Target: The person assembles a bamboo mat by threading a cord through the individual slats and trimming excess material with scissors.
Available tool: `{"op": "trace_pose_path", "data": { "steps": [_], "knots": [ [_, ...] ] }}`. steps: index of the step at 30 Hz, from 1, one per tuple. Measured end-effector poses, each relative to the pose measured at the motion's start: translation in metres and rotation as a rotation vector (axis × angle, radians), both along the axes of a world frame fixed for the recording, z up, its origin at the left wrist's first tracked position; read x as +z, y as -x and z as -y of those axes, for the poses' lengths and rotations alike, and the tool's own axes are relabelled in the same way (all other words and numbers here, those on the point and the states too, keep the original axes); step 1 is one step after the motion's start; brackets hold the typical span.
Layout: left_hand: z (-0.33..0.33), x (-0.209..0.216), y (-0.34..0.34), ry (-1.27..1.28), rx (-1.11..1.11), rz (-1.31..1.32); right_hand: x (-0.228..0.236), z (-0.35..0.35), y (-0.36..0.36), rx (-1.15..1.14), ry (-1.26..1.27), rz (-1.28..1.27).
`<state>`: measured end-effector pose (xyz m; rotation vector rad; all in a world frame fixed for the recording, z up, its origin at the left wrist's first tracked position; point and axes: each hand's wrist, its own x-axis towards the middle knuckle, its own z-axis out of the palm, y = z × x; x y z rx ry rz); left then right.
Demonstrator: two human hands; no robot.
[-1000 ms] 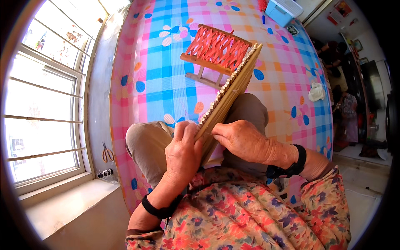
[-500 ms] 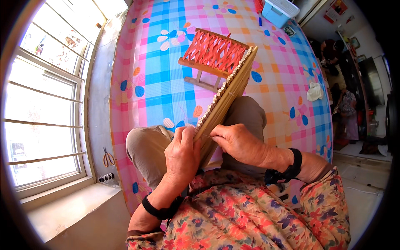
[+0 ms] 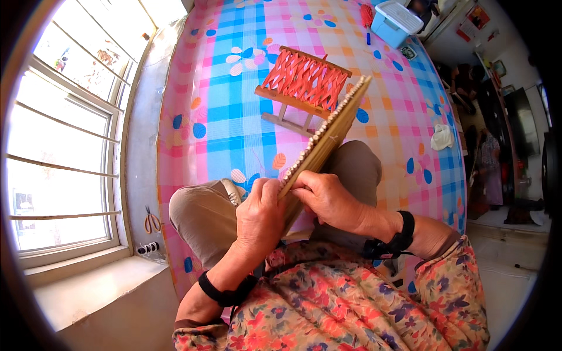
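A stiff mat of straw-coloured plant stalks (image 3: 328,140) stands on edge, tilted, between my knees, its round cut ends forming a pale beaded row along the upper edge. My left hand (image 3: 261,212) closes around the near end of this row. Just to its right, my right hand (image 3: 329,199) is closed too, thumb and curled fingers pressed against the mat by the same edge. Whether a needle or thread is between those fingers is hidden. A small light stitch or knot shows on the mat's face.
Beyond the mat stands a low wooden stool (image 3: 304,79) with a red woven seat. A checked, flowered sheet (image 3: 234,131) covers the surface. Scissors (image 3: 152,220) and a dark coil (image 3: 148,248) lie on the left ledge. A blue lidded box (image 3: 391,26) and white cloth (image 3: 442,137) are rightward.
My right hand has moved left and in against the mat, closer to my left hand. The mat's far end sits slightly lower and further right in view.
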<state>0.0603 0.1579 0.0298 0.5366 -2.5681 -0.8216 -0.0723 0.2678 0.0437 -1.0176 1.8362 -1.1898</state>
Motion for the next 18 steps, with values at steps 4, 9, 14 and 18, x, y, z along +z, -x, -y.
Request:
{"op": "trace_pose_path", "data": {
  "steps": [4, 9, 14, 18],
  "knots": [
    [-0.009, 0.021, 0.005, 0.189, -0.215, -0.009, 0.010, -0.033, -0.003, -0.076, -0.022, 0.307],
    [-0.020, 0.031, -0.009, 0.432, -0.434, -0.070, -0.001, -0.072, -0.018, -0.109, -0.102, 0.777],
    [-0.025, 0.007, -0.032, 0.487, -0.497, -0.112, -0.031, -0.080, -0.035, -0.085, -0.126, 0.994],
    [-0.029, -0.017, -0.054, 0.429, -0.476, -0.112, -0.047, -0.079, -0.041, -0.027, -0.219, 1.087]
  ]
}}
